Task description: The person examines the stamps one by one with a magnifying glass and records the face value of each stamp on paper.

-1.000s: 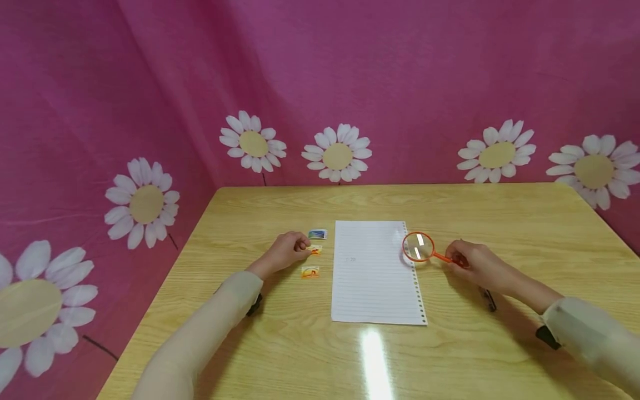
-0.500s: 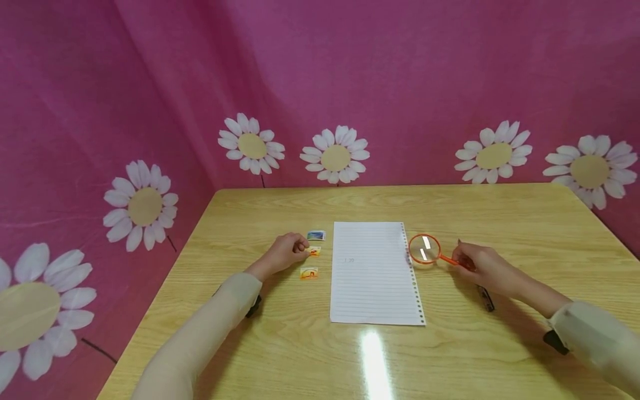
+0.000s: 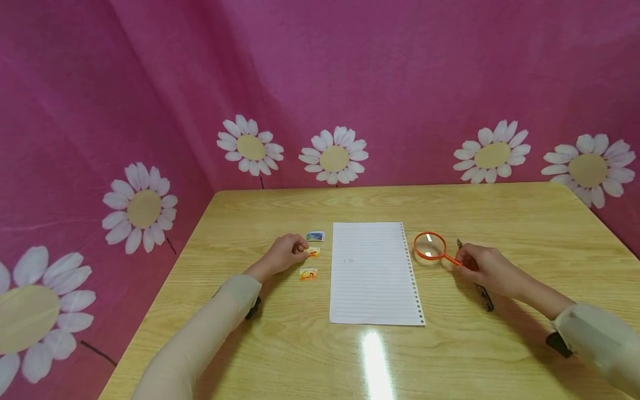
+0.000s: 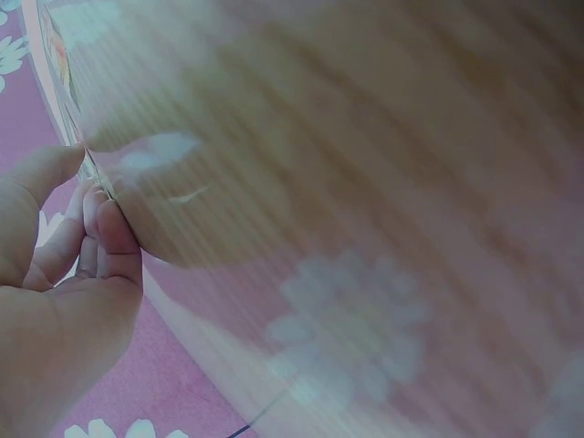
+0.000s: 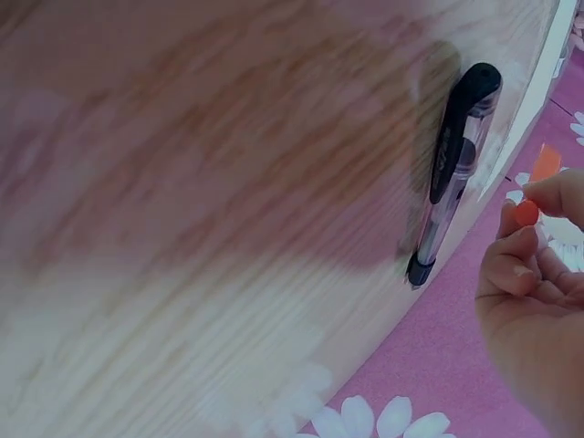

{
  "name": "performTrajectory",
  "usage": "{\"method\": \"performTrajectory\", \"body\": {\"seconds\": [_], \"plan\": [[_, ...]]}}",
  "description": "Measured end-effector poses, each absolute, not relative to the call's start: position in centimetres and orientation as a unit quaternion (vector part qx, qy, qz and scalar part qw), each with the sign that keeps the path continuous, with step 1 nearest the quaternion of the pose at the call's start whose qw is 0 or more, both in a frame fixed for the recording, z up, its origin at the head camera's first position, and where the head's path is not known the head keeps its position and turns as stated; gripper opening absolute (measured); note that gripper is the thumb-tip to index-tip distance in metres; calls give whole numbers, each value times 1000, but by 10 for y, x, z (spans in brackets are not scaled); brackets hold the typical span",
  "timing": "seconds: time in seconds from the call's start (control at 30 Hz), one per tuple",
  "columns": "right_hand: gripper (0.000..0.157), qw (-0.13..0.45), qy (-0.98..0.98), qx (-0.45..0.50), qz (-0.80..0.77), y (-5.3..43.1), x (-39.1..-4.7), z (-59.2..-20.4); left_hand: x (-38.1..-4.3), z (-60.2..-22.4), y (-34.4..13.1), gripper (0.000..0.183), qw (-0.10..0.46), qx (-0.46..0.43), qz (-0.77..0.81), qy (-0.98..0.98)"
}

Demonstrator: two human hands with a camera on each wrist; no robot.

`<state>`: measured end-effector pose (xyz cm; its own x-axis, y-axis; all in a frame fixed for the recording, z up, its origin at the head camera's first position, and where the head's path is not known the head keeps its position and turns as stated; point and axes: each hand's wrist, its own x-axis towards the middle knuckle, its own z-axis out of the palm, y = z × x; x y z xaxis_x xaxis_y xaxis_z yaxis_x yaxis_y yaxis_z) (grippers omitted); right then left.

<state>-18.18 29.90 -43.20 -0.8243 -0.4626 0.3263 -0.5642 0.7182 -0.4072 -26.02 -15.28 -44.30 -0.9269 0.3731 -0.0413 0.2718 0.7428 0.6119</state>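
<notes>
At the left of the head view, my left hand [image 3: 284, 254] pinches the near edge of a small yellow-and-red stamp [image 3: 314, 252], the middle one in a column. A blue stamp [image 3: 315, 236] lies just beyond it, and an orange stamp [image 3: 308, 274] lies closer to me. My right hand [image 3: 487, 269] grips the orange handle of a round magnifying glass [image 3: 430, 245], its lens held over the table right of the paper. Beneath that hand lies a black-and-clear pen [image 5: 456, 173], partly hidden by it in the head view. Only the handle's end shows in the right wrist view.
A lined sheet of paper [image 3: 375, 289] with punched holes along its right edge lies between the hands, faint writing on it. The wooden table [image 3: 280, 355] meets a pink flowered cloth [image 3: 400, 83] at its back and left. Light glares near the front.
My right hand has moved to the right with the magnifying glass, whose lens has left the paper's edge. The left hand stays at the middle stamp.
</notes>
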Motion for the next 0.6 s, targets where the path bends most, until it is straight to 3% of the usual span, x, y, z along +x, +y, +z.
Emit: {"method": "performTrajectory", "body": {"seconds": [0.43,0.6], "plan": [[5,-13,-936,183,302,297,-181,-425,-260,-445,-154,15,77,184,311,929],[7,-29,-939,167,299,295,-182,-426,-259,-444,-153,16,78,184,309,930]]}}
